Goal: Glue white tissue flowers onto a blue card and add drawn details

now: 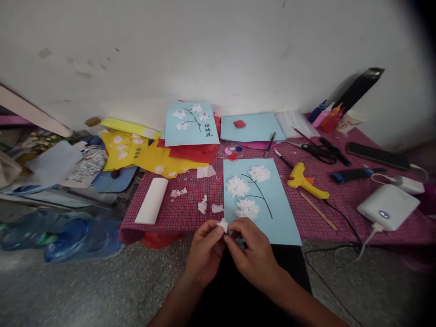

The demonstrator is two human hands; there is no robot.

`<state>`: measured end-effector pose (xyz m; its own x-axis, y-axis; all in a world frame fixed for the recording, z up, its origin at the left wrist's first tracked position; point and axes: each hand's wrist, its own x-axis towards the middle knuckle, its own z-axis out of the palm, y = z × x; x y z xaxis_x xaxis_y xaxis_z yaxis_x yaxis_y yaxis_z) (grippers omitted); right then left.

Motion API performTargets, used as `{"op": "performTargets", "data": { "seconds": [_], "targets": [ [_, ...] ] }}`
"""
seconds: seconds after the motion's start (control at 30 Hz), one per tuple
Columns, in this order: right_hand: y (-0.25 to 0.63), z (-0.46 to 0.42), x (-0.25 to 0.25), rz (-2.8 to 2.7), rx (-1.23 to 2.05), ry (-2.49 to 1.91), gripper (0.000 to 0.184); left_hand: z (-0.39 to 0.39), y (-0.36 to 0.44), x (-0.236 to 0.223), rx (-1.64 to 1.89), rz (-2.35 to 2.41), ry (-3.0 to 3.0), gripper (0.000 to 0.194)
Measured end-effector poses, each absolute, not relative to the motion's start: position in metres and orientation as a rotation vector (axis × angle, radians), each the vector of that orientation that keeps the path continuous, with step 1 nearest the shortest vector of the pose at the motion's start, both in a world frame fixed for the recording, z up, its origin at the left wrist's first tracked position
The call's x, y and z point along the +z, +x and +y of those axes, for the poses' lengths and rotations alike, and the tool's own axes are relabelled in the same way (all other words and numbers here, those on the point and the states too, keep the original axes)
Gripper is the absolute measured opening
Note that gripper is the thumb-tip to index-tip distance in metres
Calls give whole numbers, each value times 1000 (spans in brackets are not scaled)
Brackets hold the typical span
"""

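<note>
Between the fingertips of my left hand [206,247] and my right hand [252,247] is a small crumpled piece of white paper [223,225]. Both hands are closed in a pinch around it, just off the table's front edge. Right beyond them lies a light blue sheet [284,213] with a black drawn stem [262,198] and three white paper blossoms, one of them [247,208] close to my right hand. Torn white paper scraps [202,205] rest on the checked cloth to the left of the sheet.
A yellow glue gun [303,180], scissors [318,153] and a white power box [388,208] with cables are on the right. A folded white paper [152,200] lies at left. Behind stands a finished flower picture [190,123]. Blue plastic bottles [85,240] lie on the floor.
</note>
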<state>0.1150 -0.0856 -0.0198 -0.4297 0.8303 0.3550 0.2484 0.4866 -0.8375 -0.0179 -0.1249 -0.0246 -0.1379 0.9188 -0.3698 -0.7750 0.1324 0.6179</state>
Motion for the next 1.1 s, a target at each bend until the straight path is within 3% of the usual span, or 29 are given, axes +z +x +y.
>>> {"op": "performTargets", "data": {
  "seconds": [0.3,0.43,0.57,0.77,1.1],
  "targets": [
    [119,-83,-16,-1836,1101,-986,8,-128,-15,-38,1448,993,402,13],
    [123,-79,-14,-1538,1639,-1105,14,-132,-31,-37,1506,1432,1195,31],
    [128,-75,-17,-1189,2126,-1057,19,-129,-52,-24,1214,1419,1999,44],
    [132,-75,-20,-972,2425,-1007,15,-122,-62,-18,996,1209,2149,34],
    [136,-76,-30,-875,2493,-1000,11,-124,-62,-17,965,1128,2142,21]
  ]
}}
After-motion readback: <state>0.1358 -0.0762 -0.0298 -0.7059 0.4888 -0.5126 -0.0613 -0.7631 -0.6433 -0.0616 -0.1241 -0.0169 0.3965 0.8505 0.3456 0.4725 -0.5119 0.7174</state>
